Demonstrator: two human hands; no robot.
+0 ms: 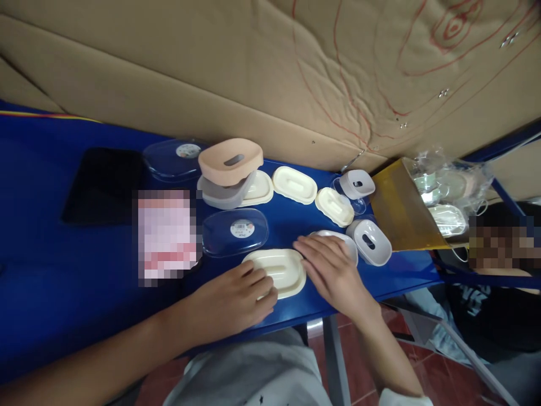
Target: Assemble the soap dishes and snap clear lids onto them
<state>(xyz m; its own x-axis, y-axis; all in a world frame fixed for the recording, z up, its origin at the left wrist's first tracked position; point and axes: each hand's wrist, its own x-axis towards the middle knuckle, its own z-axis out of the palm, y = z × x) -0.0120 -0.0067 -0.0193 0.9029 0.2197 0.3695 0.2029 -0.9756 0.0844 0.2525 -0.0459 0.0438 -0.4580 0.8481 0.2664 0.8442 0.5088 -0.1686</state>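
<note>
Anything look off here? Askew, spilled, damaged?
One thing: the peach piece sits askew on the grey piece, jutting past it toward a cream tray, so that stack looks loose. The brown sheet behind is creased and marked with red lines. I see no spill or breakage.

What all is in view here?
Box: one, brown, right end
Wrapped pieces: count unclear, pale, inside box
Trays: at least four, cream, mid-table
Lids: two, clear, left of centre
Large containers: two, peach over grey, mid-left
Slotted containers: two, pale grey, near box
Pale piece: one, whitish, beside slotted containers
Clear pieces: some, colourless, by slotted containers
Flat thing: one, black, far left
Blurred patch: one, pinkish, left
Panel: one, brown, behind
Table: one, blue, beneath
Floor: one, red, below
Another person: one, black top, right
Left hand: one, bare, over near tray
Right hand: one, bare, at its right
</note>
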